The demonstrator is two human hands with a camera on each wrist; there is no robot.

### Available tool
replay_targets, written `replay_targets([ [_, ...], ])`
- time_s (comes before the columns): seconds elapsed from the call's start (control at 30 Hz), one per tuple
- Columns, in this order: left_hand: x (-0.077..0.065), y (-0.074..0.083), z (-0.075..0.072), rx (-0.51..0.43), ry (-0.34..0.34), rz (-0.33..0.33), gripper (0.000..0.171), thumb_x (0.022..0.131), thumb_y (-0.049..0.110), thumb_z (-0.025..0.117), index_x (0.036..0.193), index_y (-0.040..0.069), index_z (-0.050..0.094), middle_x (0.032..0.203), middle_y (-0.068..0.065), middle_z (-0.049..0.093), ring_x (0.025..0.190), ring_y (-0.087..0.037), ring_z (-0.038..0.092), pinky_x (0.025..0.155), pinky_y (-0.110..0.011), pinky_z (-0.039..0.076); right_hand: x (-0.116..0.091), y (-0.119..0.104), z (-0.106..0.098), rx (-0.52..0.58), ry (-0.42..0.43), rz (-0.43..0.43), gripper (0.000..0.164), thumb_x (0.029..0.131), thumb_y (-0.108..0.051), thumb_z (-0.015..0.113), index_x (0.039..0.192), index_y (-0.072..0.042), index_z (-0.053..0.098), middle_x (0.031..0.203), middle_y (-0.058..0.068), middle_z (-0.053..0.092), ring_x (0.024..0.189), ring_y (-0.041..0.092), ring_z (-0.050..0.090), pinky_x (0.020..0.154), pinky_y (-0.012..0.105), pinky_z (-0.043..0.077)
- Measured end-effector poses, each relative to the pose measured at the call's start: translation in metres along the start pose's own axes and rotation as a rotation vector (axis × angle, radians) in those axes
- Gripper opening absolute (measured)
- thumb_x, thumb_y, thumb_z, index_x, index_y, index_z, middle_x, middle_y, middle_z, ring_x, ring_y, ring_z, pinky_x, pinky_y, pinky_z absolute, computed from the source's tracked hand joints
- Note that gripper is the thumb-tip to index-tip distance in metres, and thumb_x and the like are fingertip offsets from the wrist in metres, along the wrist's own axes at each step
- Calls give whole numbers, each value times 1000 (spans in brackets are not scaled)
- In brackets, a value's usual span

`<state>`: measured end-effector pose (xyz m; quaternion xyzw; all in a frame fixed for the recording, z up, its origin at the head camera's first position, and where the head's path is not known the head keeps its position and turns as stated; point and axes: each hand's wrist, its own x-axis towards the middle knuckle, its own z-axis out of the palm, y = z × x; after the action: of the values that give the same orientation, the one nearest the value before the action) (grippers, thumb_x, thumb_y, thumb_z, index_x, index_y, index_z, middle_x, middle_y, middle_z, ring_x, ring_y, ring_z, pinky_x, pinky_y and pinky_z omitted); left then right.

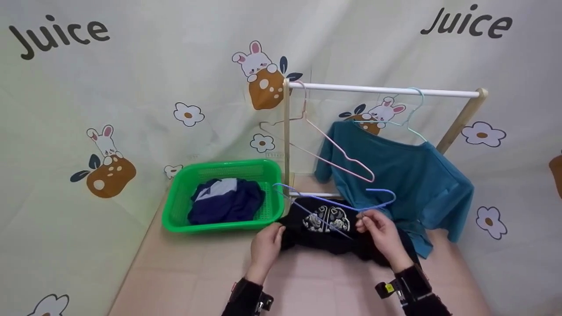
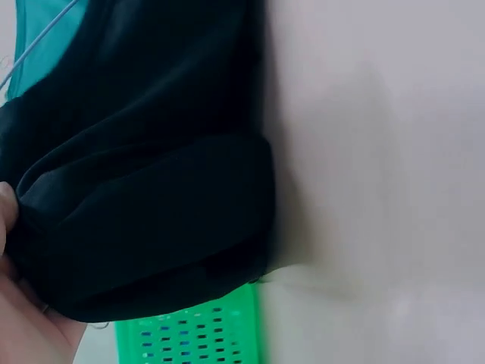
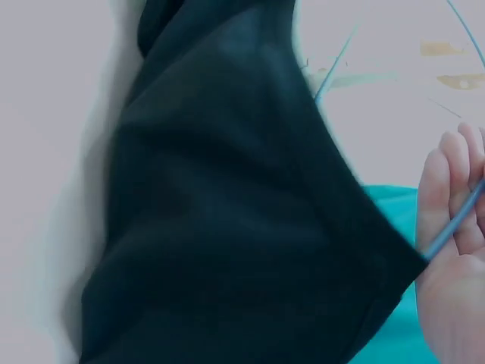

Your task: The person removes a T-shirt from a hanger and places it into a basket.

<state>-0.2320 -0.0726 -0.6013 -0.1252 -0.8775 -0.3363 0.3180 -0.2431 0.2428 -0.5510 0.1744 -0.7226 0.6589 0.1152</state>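
Observation:
A black garment [image 1: 292, 239] with a white embroidered patch [image 1: 327, 219] is held over the table. My left hand [image 1: 266, 245] pinches its left edge; in the left wrist view thumb and fingers grip the black cloth [image 2: 167, 212]. My right hand [image 1: 385, 235] holds a blue wire hanger [image 1: 327, 202] just below its hook, which points right. The hanger's left end sticks out above the cloth, and its right part is hidden by the garment and hand. In the right wrist view the blue wire [image 3: 455, 224] runs across the fingers into the cloth's edge.
A white-railed wooden rack [image 1: 377, 90] stands behind, carrying a pink hanger [image 1: 327, 137] and a teal shirt [image 1: 395, 166] on a mint hanger [image 1: 410, 125]. Left of it, a green basket [image 1: 175, 215] contains a dark blue and grey garment [image 1: 228, 204]. A patterned curtain surrounds the table.

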Motion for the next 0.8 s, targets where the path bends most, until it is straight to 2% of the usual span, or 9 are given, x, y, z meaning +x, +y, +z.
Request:
replay_targets([
  [0.17,-8,2,6,16,-116,-20,11,94,15,68,84,13,65,75,-1,67,65,-21,65,56,-36,51,8,-2,12,123,-26,-41,16,101,8,46,98,23,51,84,6,68,75,9,67,71,24,56],
  [0.43,-22,2,14,45,-237,-29,16,95,18,67,81,15,60,73,-1,64,68,-25,66,58,-39,50,25,-15,24,161,17,-129,14,100,12,44,98,25,48,85,3,70,76,10,68,72,24,56],
  [0.67,-32,1,21,41,-350,-43,20,95,20,67,78,16,57,72,1,63,68,-26,67,58,-40,50,33,-26,33,168,84,-123,17,101,7,45,98,23,47,87,-1,69,80,10,69,75,26,56],
  [0.8,-34,1,23,44,-366,-33,20,94,19,67,77,16,57,71,1,63,67,-25,66,57,-39,50,34,-26,38,205,92,-112,20,103,4,44,99,24,44,88,0,68,82,11,69,77,28,56],
])
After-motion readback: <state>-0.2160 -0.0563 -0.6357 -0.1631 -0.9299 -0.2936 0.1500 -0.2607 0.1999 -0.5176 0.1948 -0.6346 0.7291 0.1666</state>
